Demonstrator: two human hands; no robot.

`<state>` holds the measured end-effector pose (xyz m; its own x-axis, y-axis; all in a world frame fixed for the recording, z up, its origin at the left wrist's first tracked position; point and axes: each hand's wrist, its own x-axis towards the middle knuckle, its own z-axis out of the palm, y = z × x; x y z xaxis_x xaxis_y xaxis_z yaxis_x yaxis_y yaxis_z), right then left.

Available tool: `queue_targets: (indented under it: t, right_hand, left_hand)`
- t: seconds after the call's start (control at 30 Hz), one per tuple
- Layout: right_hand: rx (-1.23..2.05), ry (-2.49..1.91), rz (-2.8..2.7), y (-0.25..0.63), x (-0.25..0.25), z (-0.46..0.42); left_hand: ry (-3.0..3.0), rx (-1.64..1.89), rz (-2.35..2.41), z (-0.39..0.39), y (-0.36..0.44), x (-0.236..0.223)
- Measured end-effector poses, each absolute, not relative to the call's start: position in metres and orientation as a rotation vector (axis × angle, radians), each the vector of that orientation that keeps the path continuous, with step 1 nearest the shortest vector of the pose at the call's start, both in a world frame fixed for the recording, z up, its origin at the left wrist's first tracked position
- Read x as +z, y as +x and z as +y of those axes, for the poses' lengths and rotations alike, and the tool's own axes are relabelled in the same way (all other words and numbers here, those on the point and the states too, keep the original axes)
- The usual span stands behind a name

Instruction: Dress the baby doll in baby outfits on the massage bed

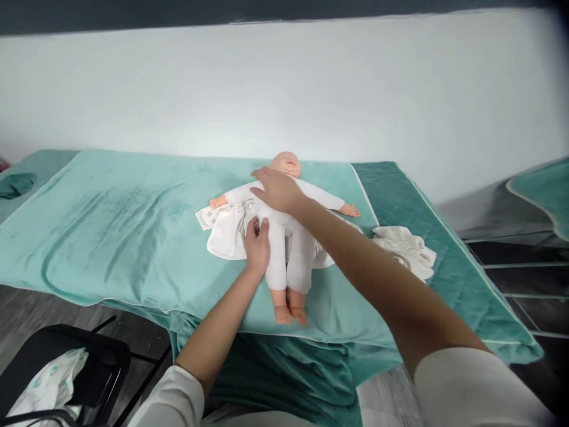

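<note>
A baby doll point(288, 249) in white clothing lies on its back on a teal blanket point(124, 219), head toward the wall, arms spread. An opened white garment point(224, 228) is spread under the doll on its left side. My right hand point(278, 190) lies flat on the doll's chest, fingers stretched out. My left hand point(256, 243) rests at the doll's waist, fingers together on the white cloth there; whether it pinches the cloth is unclear.
A crumpled white cloth point(406, 249) lies on the blanket to the right of the doll. A black chair point(95, 362) with a white printed pack point(48, 385) stands at the lower left. A white wall rises behind the table.
</note>
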<state>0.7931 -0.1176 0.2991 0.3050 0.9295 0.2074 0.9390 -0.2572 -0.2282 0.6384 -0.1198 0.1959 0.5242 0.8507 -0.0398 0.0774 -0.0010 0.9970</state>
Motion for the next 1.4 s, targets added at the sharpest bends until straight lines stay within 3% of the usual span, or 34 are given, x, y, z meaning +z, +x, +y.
queue_targets:
  t: [0.23, 0.43, 0.67, 0.8, 0.97, 1.17, 1.4]
  right_hand:
    - [0.141, -2.498, -1.942, 0.779, 0.269, -0.037]
    - [0.127, -2.476, -1.898, 0.794, 0.271, -0.042]
    - [0.181, -2.183, -1.792, 0.809, 0.28, -0.094]
    - [0.142, -2.282, -1.837, 0.802, 0.281, -0.101]
    - [0.025, -2.408, -1.853, 0.8, 0.278, -0.1]
    - [-0.167, -2.462, -1.89, 0.791, 0.262, -0.094]
    - [-0.146, -2.378, -1.791, 0.78, 0.262, -0.091]
  left_hand:
    - [1.88, 0.784, 0.704, -0.084, 0.622, 0.202]
    - [2.592, 0.67, 0.792, -0.017, 0.639, 0.202]
    - [2.077, 0.692, 0.942, 0.036, 0.647, 0.19]
    - [1.655, 0.787, 0.695, 0.05, 0.638, 0.189]
    - [1.303, 0.78, 0.733, 0.05, 0.631, 0.194]
    - [1.535, 0.863, 0.733, 0.033, 0.636, 0.194]
    - [1.886, 0.876, 0.641, 0.019, 0.64, 0.189]
